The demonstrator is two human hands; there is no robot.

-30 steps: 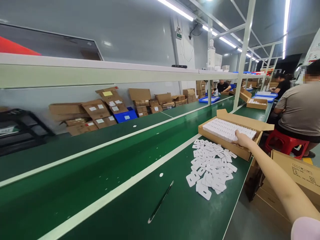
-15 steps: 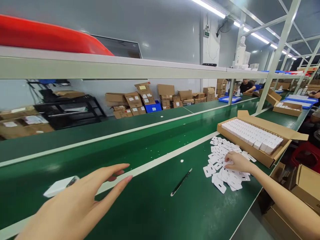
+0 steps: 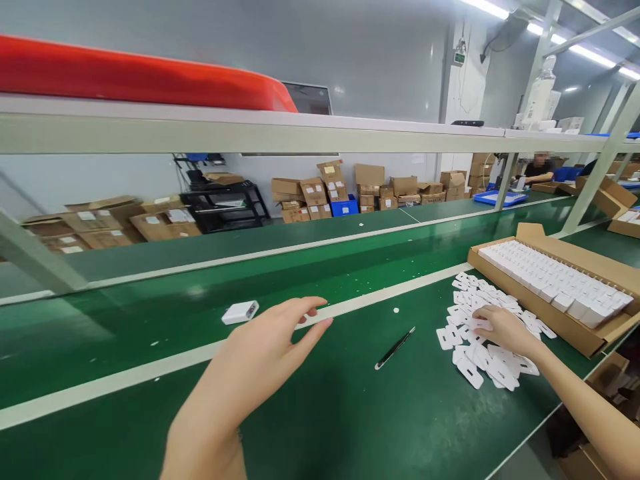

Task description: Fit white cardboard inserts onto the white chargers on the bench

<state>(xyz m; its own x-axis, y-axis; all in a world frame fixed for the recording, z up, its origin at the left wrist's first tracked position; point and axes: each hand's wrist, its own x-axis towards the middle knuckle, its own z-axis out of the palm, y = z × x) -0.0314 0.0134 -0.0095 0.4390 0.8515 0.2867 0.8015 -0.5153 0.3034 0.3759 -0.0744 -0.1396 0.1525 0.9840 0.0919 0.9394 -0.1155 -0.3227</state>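
My left hand [image 3: 280,340] is held over the green bench, thumb and fingers apart, holding nothing. Just beyond its knuckles, a small white box [image 3: 241,312] with a dark patterned end lies on the lower green strip. My right hand [image 3: 504,327] rests on a loose pile of flat white cards [image 3: 467,370] with cut-out slots. Its fingers are bent and pinched at a white card on the pile; the fingertips are partly hidden. Between the hands lie black tweezers [image 3: 395,348] and a small white disc [image 3: 397,310].
An open cardboard box [image 3: 540,317] packed with rows of white boxes stands beyond the pile. A shelf [image 3: 300,137] with a red tray [image 3: 150,77] on it crosses above. Cardboard cartons [image 3: 370,180] line the back wall. A co-worker [image 3: 540,168] sits far right.
The view has swung left, so the bench things appear farther right. My left hand stays open and shows more of its wrist. My right hand remains at the card pile.
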